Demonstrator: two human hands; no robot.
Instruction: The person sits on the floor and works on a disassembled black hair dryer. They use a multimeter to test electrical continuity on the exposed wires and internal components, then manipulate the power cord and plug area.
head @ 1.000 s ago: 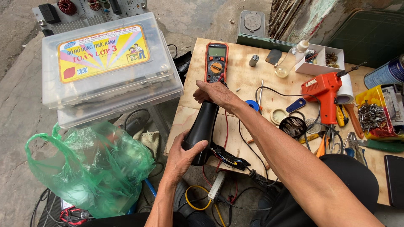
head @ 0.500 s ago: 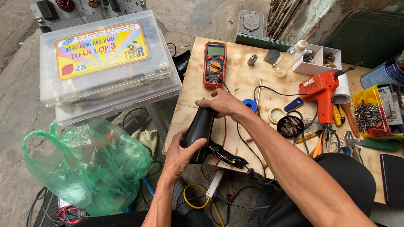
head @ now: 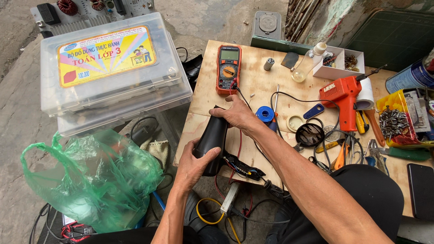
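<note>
Black plastic housing (head: 211,143), tapered and hollow-looking, is held over the near left edge of the plywood counter (head: 253,86), tilted with its narrow end up. A small circuit board (head: 242,166) with thin red and black wires hangs out of its lower end toward the counter's near edge.

Left hand (head: 192,168) cups the wide lower end, its fingers wrapped around the far side and thumb on top. Right hand (head: 238,117) lies over the upper end, its fingers curled down around the tip; whether they squeeze or merely rest there, I cannot tell.

Judgement: the shell looks light, rigid and smooth, so somewhat slippery; a full wrap around the body seems safer than a fingertip pinch. The exposed board and wires look fragile and are best not pulled or gripped.

Outward: orange multimeter (head: 228,68) toward the far left corner, its leads running toward the hands. Blue spool (head: 266,113) just beside the right wrist. Orange glue gun (head: 342,96) further right. Green plastic bag (head: 97,180) on the ground, left of the counter.
</note>
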